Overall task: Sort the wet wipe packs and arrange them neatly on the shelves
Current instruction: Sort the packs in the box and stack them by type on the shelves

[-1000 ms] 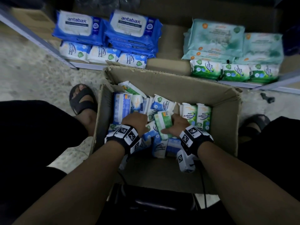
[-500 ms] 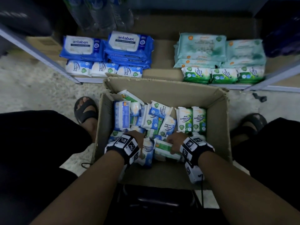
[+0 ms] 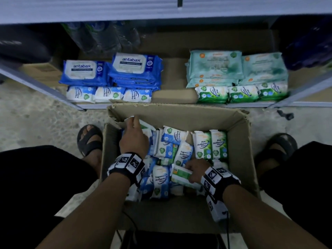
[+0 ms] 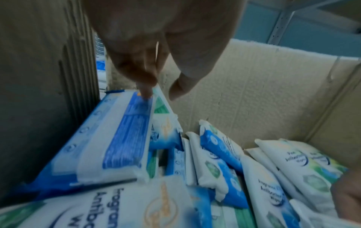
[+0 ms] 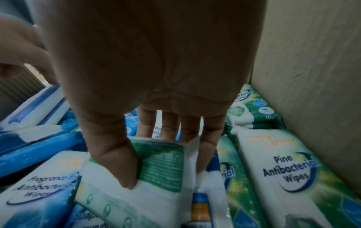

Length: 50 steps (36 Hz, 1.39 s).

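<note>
Right wrist view: right hand (image 5: 156,95) grips a green pack (image 5: 148,172); left hand (image 4: 156,50) pinches a pack's edge (image 4: 159,94).

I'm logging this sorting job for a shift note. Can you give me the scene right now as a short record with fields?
setting: cardboard box on the floor in front of a low shelf
box contents: loose blue and green antibacterial wipe packs
left hand: pinching the top edge of a pack at the box's far left corner
right hand: gripping a green pack lying back side up
shelf left: blue antabax packs, a row of small blue packs in front
shelf right: pale green packs, a row of pine packs in front
</note>
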### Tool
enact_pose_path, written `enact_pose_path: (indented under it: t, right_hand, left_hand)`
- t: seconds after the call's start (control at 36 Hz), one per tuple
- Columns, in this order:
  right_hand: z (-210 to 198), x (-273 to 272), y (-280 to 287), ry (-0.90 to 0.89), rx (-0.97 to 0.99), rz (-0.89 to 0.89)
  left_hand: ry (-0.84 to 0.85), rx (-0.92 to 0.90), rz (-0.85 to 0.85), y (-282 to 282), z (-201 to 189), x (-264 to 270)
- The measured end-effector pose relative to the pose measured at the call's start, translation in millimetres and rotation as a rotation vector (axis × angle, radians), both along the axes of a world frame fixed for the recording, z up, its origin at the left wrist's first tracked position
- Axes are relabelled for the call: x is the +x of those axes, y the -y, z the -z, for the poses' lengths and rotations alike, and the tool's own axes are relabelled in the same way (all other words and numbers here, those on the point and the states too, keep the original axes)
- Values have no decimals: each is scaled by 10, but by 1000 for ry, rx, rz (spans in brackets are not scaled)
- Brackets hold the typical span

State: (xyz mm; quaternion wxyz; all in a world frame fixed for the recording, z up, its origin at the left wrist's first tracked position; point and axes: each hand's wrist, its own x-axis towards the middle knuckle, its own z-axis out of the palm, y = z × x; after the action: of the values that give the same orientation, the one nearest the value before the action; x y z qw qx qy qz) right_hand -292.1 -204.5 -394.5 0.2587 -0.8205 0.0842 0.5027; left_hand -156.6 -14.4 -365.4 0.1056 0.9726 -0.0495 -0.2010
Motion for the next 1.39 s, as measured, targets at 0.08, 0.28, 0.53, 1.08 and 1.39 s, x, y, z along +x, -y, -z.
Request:
enact_pose_path:
  t: [0.08,0.28,0.53,1.08,1.39]
  right_hand:
    - [16,9,-2,21,1,-12]
    - [57,-2,9,29,-7,-20]
    - [-2,37,5,-2,-21,-10]
    - [-829,151,-94,347,87,993]
    - [-1568,4,-237,307,529,1439]
  left_hand:
    - [50,10,-29,25,29,-50]
    - [5,-22,-78,7,88,-82]
    - [90,-15,100,28,20,-88]
    - [-52,-397,-170,59,-609,-186]
    - [-597,-1170,-573,403,-1366,-757]
